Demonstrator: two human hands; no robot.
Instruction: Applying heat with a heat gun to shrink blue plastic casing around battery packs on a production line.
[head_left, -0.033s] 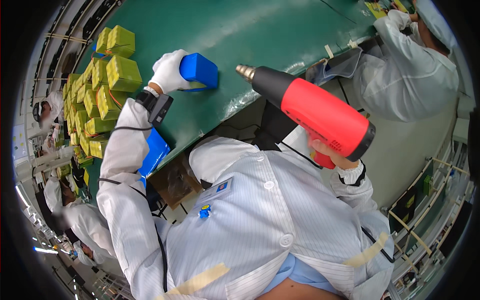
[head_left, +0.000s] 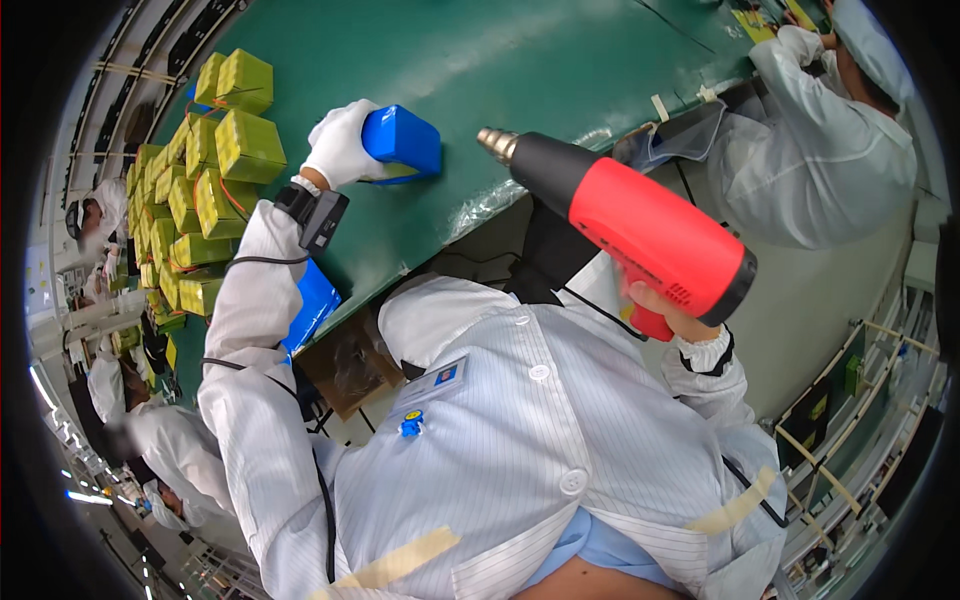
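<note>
My left hand (head_left: 338,145), in a white glove, grips a blue-wrapped battery pack (head_left: 405,142) from its left side, over the green table. The pack's film looks smooth and glossy, and its far side is hidden. On the right, my right hand (head_left: 672,312) is closed around the handle of a red and black heat gun (head_left: 650,220). The gun's metal nozzle faces left toward the pack, with a gap between them. Most of the right-hand fingers are hidden behind the gun's body. Blue film-like material (head_left: 316,305) lies at the table edge beside my left forearm.
Several yellow battery packs (head_left: 248,145) with thin orange-red wires are stacked at the left of the green table (head_left: 520,60). A co-worker in white (head_left: 815,150) sits at the far right. Other people in white (head_left: 165,440) are at the left. A rack (head_left: 850,440) stands at lower right.
The pack, my left hand and the heat gun appear very slightly further right in the picture. Both grips are the same.
</note>
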